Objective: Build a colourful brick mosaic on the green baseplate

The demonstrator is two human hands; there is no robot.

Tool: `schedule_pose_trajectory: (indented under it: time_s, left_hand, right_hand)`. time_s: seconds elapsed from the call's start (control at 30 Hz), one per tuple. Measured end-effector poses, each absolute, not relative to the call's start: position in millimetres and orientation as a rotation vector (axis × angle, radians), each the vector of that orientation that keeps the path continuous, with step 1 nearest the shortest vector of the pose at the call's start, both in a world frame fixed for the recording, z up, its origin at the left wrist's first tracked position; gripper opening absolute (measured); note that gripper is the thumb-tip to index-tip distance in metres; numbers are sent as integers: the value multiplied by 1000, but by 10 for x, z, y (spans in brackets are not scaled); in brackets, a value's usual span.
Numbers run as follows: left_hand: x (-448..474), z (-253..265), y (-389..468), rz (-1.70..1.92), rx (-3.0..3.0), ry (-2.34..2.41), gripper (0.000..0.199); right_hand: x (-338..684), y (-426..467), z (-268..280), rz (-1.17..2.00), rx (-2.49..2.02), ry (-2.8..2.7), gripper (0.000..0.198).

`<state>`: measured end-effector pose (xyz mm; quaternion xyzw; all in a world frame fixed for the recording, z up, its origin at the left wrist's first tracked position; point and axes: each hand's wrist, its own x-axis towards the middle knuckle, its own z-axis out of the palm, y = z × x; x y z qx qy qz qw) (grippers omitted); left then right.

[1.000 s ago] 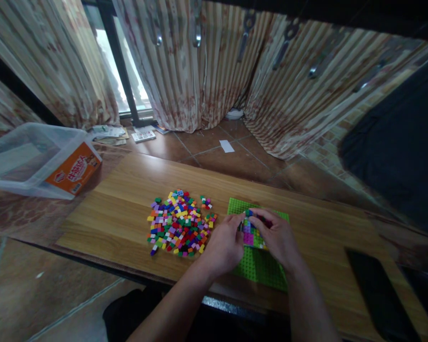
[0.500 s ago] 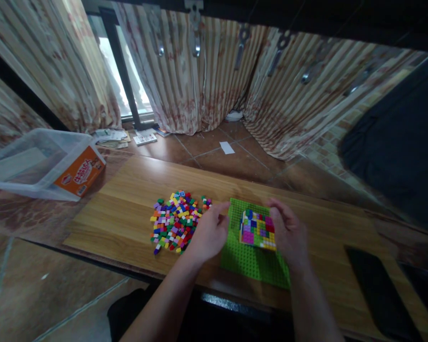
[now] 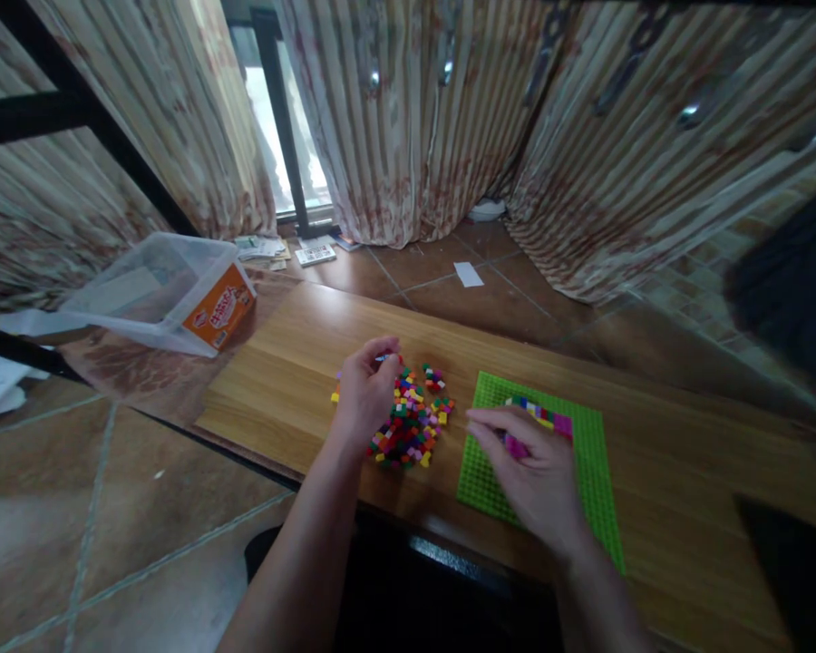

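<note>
My left hand [image 3: 369, 396] is over the left side of a pile of small coloured toy bricks [image 3: 408, 426]. Its thumb and fingers curl together, with a speck of red at the tips; whether that is a held brick or one of the pile, I cannot make out. Above the green studded baseplate [image 3: 588, 453] is my right hand [image 3: 527, 458], thumb and fingertips pinched and pointing left. Anything between those tips is too small to tell. A multicoloured brick build [image 3: 561, 423] sits on the baseplate, mostly hidden under the right hand.
A clear plastic bin [image 3: 170, 299] with an orange label stands beyond the left end of the wooden board [image 3: 299, 354]. A dark flat object [image 3: 789, 553] lies at the right. Papers [image 3: 262, 248] rest near the curtains [image 3: 394, 136].
The view has turned left. My left hand has moved from beside the baseplate onto the brick pile. My right hand has shifted from the build's right side to over it, fingertips now left of it.
</note>
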<state>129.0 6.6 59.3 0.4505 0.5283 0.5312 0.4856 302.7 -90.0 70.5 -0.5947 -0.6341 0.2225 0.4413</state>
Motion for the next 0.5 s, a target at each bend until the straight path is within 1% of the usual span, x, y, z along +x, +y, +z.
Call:
schedule_pose_trajectory:
  time_s: [0.1, 0.2, 0.5]
  left_hand:
    - [1265, 612, 59, 1295, 1068, 1256, 29]
    - [1258, 611, 49, 1287, 1062, 1236, 28]
    - [1218, 573, 64, 1248, 1178, 1293, 30]
  right_hand:
    - [2967, -859, 649, 695, -1471, -1829, 15]
    - [2933, -832, 565, 755, -1538, -1976, 17]
    - [2816, -811, 405, 732, -1668, -2101, 20]
